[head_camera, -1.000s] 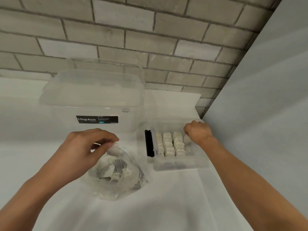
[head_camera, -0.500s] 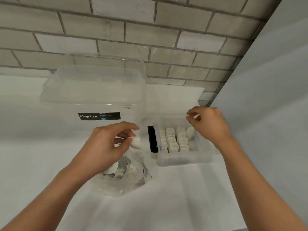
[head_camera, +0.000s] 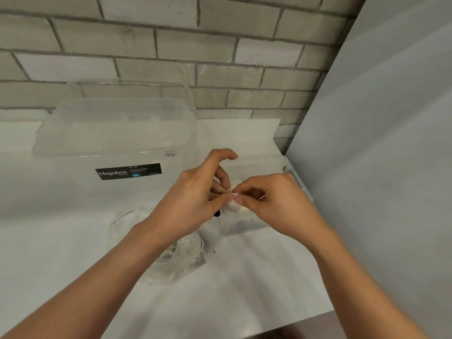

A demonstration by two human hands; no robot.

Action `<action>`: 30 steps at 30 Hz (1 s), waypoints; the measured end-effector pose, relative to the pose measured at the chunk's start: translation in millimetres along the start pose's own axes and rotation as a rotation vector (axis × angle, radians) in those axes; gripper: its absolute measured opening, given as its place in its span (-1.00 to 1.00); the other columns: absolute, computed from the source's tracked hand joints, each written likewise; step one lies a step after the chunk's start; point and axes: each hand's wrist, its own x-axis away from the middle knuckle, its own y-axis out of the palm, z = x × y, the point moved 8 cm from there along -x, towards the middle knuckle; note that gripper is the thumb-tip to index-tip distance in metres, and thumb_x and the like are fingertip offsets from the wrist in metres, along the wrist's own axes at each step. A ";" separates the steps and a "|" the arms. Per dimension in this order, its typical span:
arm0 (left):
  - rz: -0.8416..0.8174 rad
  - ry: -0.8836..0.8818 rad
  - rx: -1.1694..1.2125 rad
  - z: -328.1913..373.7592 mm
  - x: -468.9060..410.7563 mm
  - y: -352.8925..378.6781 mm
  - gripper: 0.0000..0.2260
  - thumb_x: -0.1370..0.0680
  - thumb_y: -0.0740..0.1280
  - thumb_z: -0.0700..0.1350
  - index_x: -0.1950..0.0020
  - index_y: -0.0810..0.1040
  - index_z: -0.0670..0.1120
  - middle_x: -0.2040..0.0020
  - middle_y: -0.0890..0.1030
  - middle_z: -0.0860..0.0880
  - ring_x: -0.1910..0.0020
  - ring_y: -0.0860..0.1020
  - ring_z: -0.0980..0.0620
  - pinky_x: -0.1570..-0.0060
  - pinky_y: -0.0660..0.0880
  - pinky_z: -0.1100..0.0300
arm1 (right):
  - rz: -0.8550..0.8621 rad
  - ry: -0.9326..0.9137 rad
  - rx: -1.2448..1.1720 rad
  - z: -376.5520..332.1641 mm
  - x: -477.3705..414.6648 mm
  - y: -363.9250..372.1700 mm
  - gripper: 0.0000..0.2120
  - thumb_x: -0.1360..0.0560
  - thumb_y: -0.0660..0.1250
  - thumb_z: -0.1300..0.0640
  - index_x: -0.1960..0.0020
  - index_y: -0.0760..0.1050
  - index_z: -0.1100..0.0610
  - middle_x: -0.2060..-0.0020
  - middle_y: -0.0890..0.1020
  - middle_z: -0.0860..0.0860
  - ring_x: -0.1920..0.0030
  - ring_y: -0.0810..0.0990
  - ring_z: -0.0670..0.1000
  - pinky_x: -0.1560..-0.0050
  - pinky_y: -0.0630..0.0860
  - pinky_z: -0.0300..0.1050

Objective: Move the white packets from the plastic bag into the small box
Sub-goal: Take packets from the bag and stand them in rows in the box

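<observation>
My left hand [head_camera: 193, 199] and my right hand [head_camera: 274, 204] meet over the small clear box [head_camera: 244, 226]. Both pinch one white packet [head_camera: 233, 205] between their fingertips, just above the box's left side. The hands hide most of the box and the packets inside it; a few white packets [head_camera: 236, 183] show behind the fingers. The crumpled clear plastic bag [head_camera: 181, 258] lies on the white table under my left forearm, with more packets dimly visible inside.
A large clear lidded Megabox container [head_camera: 117, 143] stands behind the bag at the left. A brick wall [head_camera: 171, 57] runs along the back. A grey wall panel [head_camera: 379, 167] closes the right side, close to the small box.
My left hand carried the packet rightward from the bag to the small box. My right hand came in from the box's far edge and now grips the same packet.
</observation>
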 end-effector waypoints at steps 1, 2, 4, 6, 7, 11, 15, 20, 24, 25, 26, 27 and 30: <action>-0.004 -0.003 0.005 -0.2 -2.4 4.6 -0.46 -0.51 0.48 -0.22 -0.33 0.32 0.17 0.08 0.53 0.04 0.13 0.66 0.15 0.12 0.63 0.20 | -0.002 0.003 0.041 1.9 -0.1 -1.5 -0.91 -0.54 0.45 0.04 0.02 0.71 -0.12 0.22 0.72 -0.19 0.17 0.66 -0.18 0.07 0.59 -0.17; 0.000 -0.011 0.011 -1.7 -4.7 8.3 -0.49 -0.51 0.47 -0.20 -0.31 0.33 0.15 0.06 0.53 0.04 0.10 0.65 0.15 0.11 0.63 0.19 | 0.008 -0.001 0.086 3.7 -0.9 -4.3 -0.90 -0.54 0.44 0.06 0.02 0.71 -0.11 0.20 0.72 -0.18 0.16 0.66 -0.17 0.06 0.59 -0.16; 0.028 -0.001 -0.056 -7.9 -9.1 12.6 -0.58 -0.51 0.48 -0.12 -0.28 0.39 0.08 0.01 0.52 0.06 0.02 0.60 0.16 0.07 0.61 0.19 | 0.085 -0.022 0.165 10.5 -7.6 -14.6 -0.89 -0.52 0.45 0.13 0.02 0.72 -0.05 0.13 0.72 -0.14 0.16 0.65 -0.13 0.05 0.60 -0.10; 0.023 0.043 -0.222 -15.8 -10.7 17.0 -0.68 -0.52 0.46 -0.01 -0.23 0.49 0.05 -0.04 0.51 0.11 -0.02 0.56 0.18 0.03 0.58 0.14 | 0.179 -0.013 0.208 27.4 -20.8 -28.8 -0.88 -0.50 0.46 0.18 0.03 0.73 0.00 0.11 0.72 -0.09 0.17 0.66 -0.05 0.03 0.60 -0.03; -0.007 0.049 -0.301 -20.9 -9.6 20.8 -0.71 -0.52 0.44 0.06 -0.21 0.53 0.08 -0.05 0.52 0.14 -0.01 0.55 0.19 0.03 0.57 0.10 | 0.206 0.022 0.228 41.3 -29.9 -34.4 -0.88 -0.50 0.45 0.18 0.02 0.73 0.02 0.11 0.72 -0.07 0.15 0.67 -0.02 0.01 0.61 -0.01; -0.191 -0.007 -0.544 -42.4 1.7 39.5 -0.73 -0.54 0.35 0.21 -0.20 0.59 0.17 -0.06 0.55 0.19 -0.06 0.53 0.14 0.08 0.53 0.11 | 0.168 0.185 0.348 109.1 -70.4 -33.8 -0.87 -0.55 0.40 0.18 -0.03 0.71 0.08 0.07 0.74 0.03 0.02 0.66 0.11 -0.07 0.60 0.03; -0.189 -0.041 -0.602 -56.0 5.8 42.4 -0.85 -0.59 0.31 0.12 -0.07 0.65 0.16 0.02 0.59 0.18 0.01 0.58 0.11 0.16 0.51 0.15 | 0.031 0.272 0.481 151.1 -90.4 -7.9 -0.84 -0.53 0.35 0.22 0.02 0.69 0.03 0.08 0.71 0.09 0.02 0.65 0.19 -0.02 0.62 0.04; -0.170 -0.072 -0.603 -63.2 7.7 42.0 -0.83 -0.59 0.31 0.15 -0.08 0.64 0.18 0.05 0.61 0.19 0.02 0.57 0.13 0.18 0.46 0.18 | -0.164 0.277 0.613 165.1 -97.0 27.5 -0.81 -0.52 0.32 0.27 0.03 0.65 0.04 0.00 0.66 0.07 0.05 0.64 0.16 0.07 0.58 -0.08; -0.177 -0.098 -0.615 -63.9 5.6 42.8 -0.83 -0.60 0.29 0.13 -0.09 0.65 0.16 0.02 0.63 0.18 -0.02 0.55 0.12 0.15 0.48 0.17 | -0.215 0.307 0.738 169.6 -101.6 38.4 -0.78 -0.57 0.26 0.31 -0.15 0.59 0.17 -0.10 0.62 0.14 -0.06 0.64 0.18 -0.01 0.53 -0.07; -0.181 -0.100 -0.622 -63.3 5.4 43.6 -0.82 -0.60 0.29 0.13 -0.10 0.64 0.16 0.01 0.63 0.18 -0.03 0.55 0.11 0.14 0.47 0.18 | -0.213 0.304 0.765 169.3 -103.0 39.3 -0.77 -0.57 0.24 0.33 -0.17 0.57 0.20 -0.11 0.61 0.16 -0.08 0.64 0.18 -0.04 0.54 -0.05; -0.184 -0.101 -0.627 -63.0 5.1 44.3 -0.82 -0.61 0.28 0.13 -0.10 0.64 0.16 0.01 0.63 0.17 -0.04 0.54 0.11 0.14 0.47 0.18 | -0.217 0.302 0.788 168.9 -104.5 40.6 -0.77 -0.56 0.23 0.35 -0.16 0.56 0.22 -0.11 0.62 0.17 -0.08 0.64 0.18 -0.06 0.54 -0.04; -0.184 -0.103 -0.626 -63.1 5.0 44.7 -0.81 -0.61 0.28 0.13 -0.10 0.64 0.16 0.00 0.63 0.17 -0.04 0.54 0.11 0.14 0.47 0.17 | -0.224 0.298 0.816 168.3 -105.3 42.1 -0.78 -0.56 0.22 0.36 -0.15 0.55 0.23 -0.11 0.63 0.17 -0.08 0.64 0.17 -0.07 0.54 -0.03; -0.179 -0.111 -0.619 -63.9 4.6 44.8 -0.81 -0.61 0.28 0.13 -0.10 0.64 0.15 0.00 0.64 0.16 -0.04 0.54 0.10 0.12 0.48 0.18 | -0.233 0.294 0.891 166.9 -107.9 44.6 -0.77 -0.56 0.22 0.37 -0.17 0.53 0.26 -0.11 0.63 0.18 -0.10 0.64 0.18 -0.10 0.54 -0.01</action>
